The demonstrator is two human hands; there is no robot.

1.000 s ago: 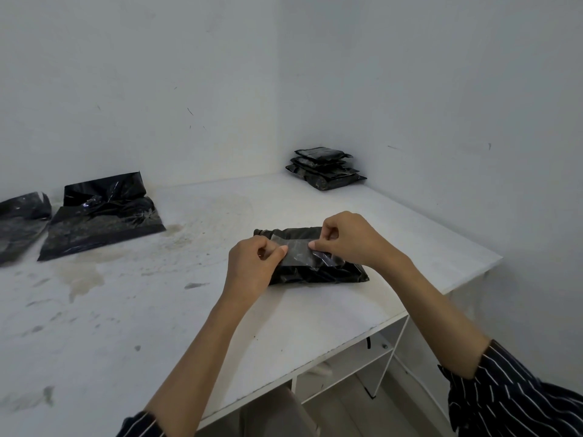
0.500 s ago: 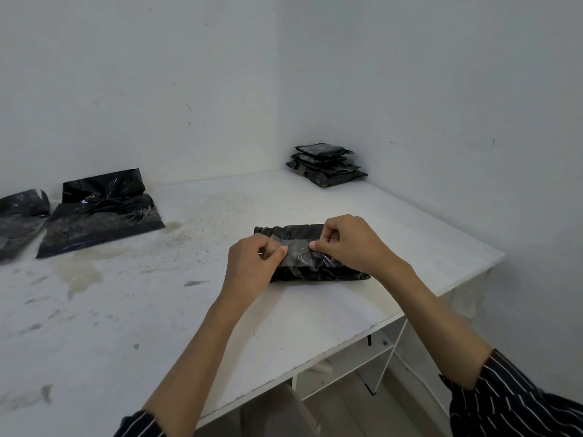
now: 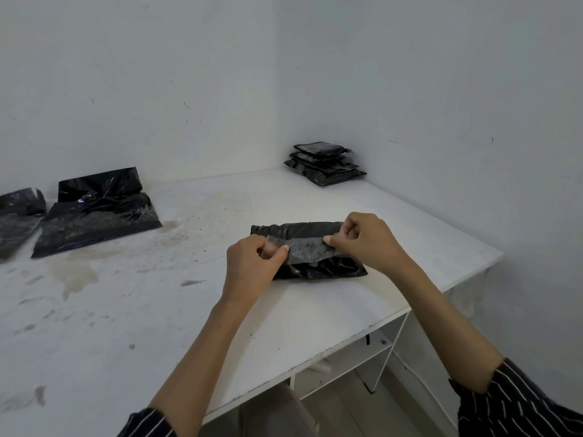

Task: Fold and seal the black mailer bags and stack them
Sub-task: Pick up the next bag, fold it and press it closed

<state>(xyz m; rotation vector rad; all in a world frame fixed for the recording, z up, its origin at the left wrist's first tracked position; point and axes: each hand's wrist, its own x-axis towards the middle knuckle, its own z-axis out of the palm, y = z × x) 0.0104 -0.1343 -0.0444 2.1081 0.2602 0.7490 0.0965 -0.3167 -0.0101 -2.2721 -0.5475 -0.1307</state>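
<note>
Pinching a translucent strip (image 3: 307,249) at both ends, left hand (image 3: 252,266) on one, right hand (image 3: 362,241) on the other, holding it across the folded black mailer bag (image 3: 321,269) lying on the stained white surface (image 3: 157,310). Sitting stacked in the far corner, sealed bags (image 3: 325,165); lying flat at far left, unfolded bags (image 3: 94,216).

— Where was the folded black mailer bag (image 3: 318,268)?
— Flat on the worktop (image 3: 189,310) near its front edge, a crinkled bundle with its long side running left to right. A translucent strip (image 3: 307,249) ran across its top, pinched at either end by the left hand (image 3: 252,266) and the right hand (image 3: 362,241).
— And the others?
— A stack of sealed bags (image 3: 325,165) sat in the far corner. A flat unfolded bag (image 3: 94,222) lay well apart on the left, with another bag (image 3: 19,216) just beside it.
</note>
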